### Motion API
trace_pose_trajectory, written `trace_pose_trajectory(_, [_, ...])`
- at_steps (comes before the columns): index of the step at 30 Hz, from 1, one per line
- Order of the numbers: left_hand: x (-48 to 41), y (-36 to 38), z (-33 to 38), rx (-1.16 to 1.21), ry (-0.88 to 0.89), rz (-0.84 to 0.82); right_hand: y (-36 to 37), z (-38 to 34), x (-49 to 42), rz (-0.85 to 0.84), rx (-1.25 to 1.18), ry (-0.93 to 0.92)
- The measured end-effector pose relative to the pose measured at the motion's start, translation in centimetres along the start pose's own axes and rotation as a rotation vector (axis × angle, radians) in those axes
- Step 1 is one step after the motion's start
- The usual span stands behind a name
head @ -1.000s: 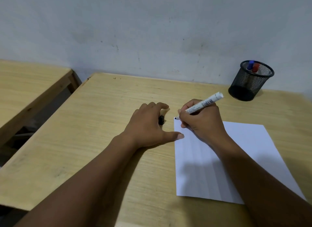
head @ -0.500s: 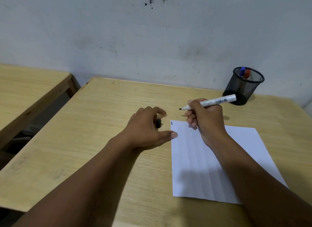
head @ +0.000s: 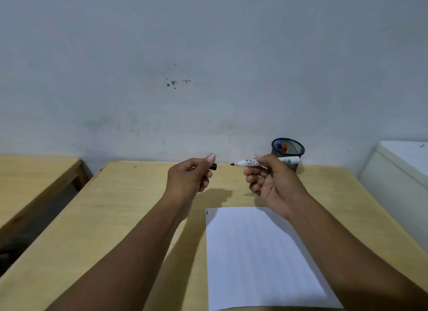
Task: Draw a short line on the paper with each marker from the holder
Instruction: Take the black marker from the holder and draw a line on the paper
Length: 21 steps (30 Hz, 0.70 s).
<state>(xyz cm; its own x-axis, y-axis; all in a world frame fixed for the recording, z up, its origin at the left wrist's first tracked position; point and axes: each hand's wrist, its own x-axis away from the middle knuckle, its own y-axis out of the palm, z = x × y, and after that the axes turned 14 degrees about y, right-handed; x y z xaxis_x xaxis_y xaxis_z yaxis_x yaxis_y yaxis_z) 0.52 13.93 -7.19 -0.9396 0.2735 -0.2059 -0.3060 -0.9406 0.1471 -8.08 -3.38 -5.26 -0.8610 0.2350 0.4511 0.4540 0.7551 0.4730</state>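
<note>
My right hand (head: 271, 183) holds a white marker (head: 249, 162) level above the table, its bare black tip pointing left. My left hand (head: 188, 178) pinches the marker's black cap (head: 214, 166) a short gap from that tip. Both hands are raised over the far end of the white paper (head: 257, 257), which lies flat on the wooden table (head: 120, 218). A short black line (head: 207, 212) marks the paper's far left corner. The black mesh holder (head: 292, 148) stands at the back right, with a blue marker (head: 278, 144) and a red marker (head: 284, 147) inside.
A second wooden table (head: 30, 178) stands to the left across a dark gap. A white box-like object (head: 398, 178) sits at the right edge. The pale wall (head: 208, 67) rises right behind the table.
Both hands have lifted off the table and paper. The marker has swung level, tip toward the cap in my left hand. The view has tilted upward. A short black line now shows on the paper.
</note>
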Motion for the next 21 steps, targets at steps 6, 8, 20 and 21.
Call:
trace_pose_trajectory(6, [-0.3,3.8,0.5,0.145,-0.047,-0.022,0.0,-1.0,0.7,0.020,0.035,-0.116])
trace_pose_trajectory(8, [-0.4,4.4,0.6,0.168,-0.055,-0.036,-0.3,-1.3,0.9,0.027,0.044,-0.137])
trace_pose_trajectory(20, [-1.0,7.3,0.4,0.073,0.036,-0.058,-1.3,-2.4,1.0,-0.013,0.095,-0.184])
trace_pose_trajectory(21, [-1.1,7.4,0.3,0.047,0.053,-0.063,-1.3,-2.9,0.9,-0.015,0.155,-0.163])
